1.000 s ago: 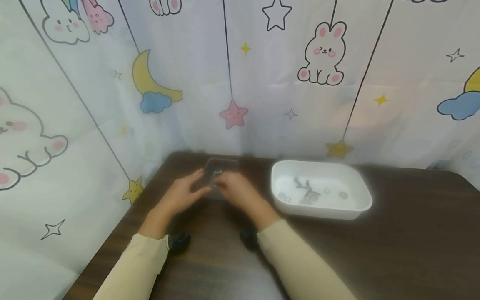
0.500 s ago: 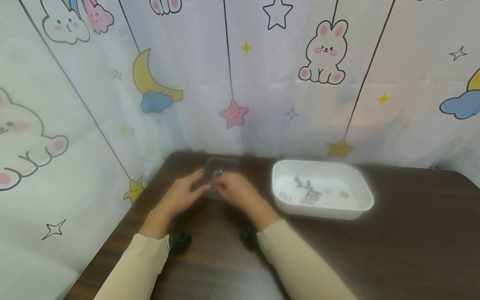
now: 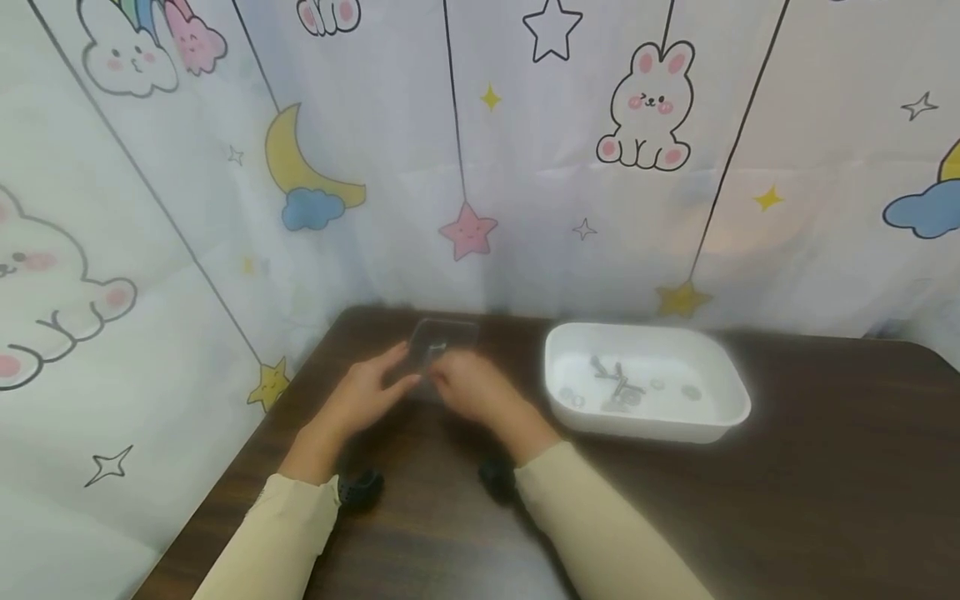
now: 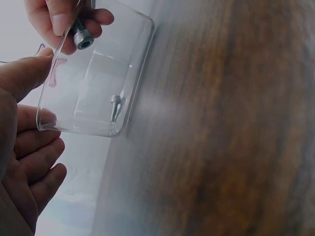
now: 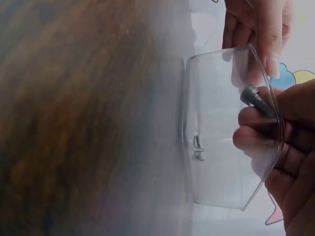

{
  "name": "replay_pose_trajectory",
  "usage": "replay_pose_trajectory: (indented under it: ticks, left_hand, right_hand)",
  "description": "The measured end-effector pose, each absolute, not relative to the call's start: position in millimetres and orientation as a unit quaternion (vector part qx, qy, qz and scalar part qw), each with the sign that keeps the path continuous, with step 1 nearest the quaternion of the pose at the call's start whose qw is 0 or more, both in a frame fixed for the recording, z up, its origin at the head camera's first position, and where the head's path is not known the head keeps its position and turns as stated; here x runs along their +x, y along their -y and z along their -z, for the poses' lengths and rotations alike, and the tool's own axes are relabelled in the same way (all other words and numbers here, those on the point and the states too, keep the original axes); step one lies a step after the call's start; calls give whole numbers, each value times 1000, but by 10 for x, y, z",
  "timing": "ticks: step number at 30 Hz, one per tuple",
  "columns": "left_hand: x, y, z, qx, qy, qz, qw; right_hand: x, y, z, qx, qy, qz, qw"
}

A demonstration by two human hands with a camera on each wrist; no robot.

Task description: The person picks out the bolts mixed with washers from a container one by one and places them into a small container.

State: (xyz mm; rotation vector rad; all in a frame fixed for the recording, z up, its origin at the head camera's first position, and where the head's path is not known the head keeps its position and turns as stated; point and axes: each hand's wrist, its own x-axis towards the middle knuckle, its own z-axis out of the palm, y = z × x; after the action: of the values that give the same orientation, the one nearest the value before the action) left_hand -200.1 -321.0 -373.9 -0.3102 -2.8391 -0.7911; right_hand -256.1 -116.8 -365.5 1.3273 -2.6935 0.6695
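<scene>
A clear plastic box [image 3: 447, 322] sits on the dark table. My left hand [image 3: 362, 390] holds its left corner, thumb near the rim and a fingertip against the end wall. The remaining left fingers curl loosely outside it in the left wrist view. Reaching over the rim, my right hand [image 3: 474, 385] pinches a grey socket-head bolt [image 4: 82, 39] by its threaded shank inside the box. The bolt's head [image 5: 249, 94] points into the box, its hex recess showing. A second, small bolt [image 4: 115, 104] lies on the box floor.
To the right stands a white basin [image 3: 723, 414] with several loose bolts [image 3: 621, 382] and ring-shaped pieces [image 3: 690, 392] in it. A white curtain [image 3: 517, 167] printed with rabbits and stars hangs behind and left of the table [image 3: 810, 467].
</scene>
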Motion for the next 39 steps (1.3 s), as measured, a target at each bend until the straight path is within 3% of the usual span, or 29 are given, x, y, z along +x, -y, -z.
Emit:
replay_pose_trajectory:
  ticks: [26,39]
  left_hand:
    - [-2007,3186,3756,-95,956,266,79]
    - [-2020,3188,3751,-99,955,267,83]
  right_hand:
    - [-2561,1147,3710,440,874,-208,13]
    - [-2507,1040,3668,459,857,-230,56]
